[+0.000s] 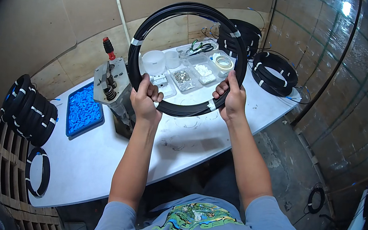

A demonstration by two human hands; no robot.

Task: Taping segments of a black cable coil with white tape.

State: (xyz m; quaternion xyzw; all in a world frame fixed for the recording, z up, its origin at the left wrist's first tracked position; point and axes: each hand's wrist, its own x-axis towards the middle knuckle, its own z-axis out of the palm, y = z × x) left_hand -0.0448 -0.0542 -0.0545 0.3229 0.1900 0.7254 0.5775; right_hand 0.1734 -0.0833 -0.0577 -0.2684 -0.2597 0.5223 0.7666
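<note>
— So, where does the coil of black cable (186, 58) sit right now?

— Held up in the air over the white table (96, 159), upright like a wheel, with white tape bands around it at several spots. Both hands grip its lower arc: the left hand (145, 97) has its fingers curled shut around the bundle at the lower left, and the right hand (230, 98) is wrapped closed around it at the lower right, just beside one of the tape bands.

— What makes for a good hold here?

— I'd say keeping the hands apart as they are, so the ring stays flat and the turns don't splay. A firm but not crushing grip looks wise; thin cable probably kinks if it is squeezed or twisted.

— Anything nearby to mind?

— Behind the coil lie clear plastic trays (189, 74) of small parts and a roll of tape (223, 61). A metal press tool (113, 85) with a red-tipped handle stands just left, next to a blue tray (84, 109). More finished coils (274, 73) sit at the far right, and a stack (30, 110) at the table's left edge. Lowering the ring carelessly could knock the trays.
</note>
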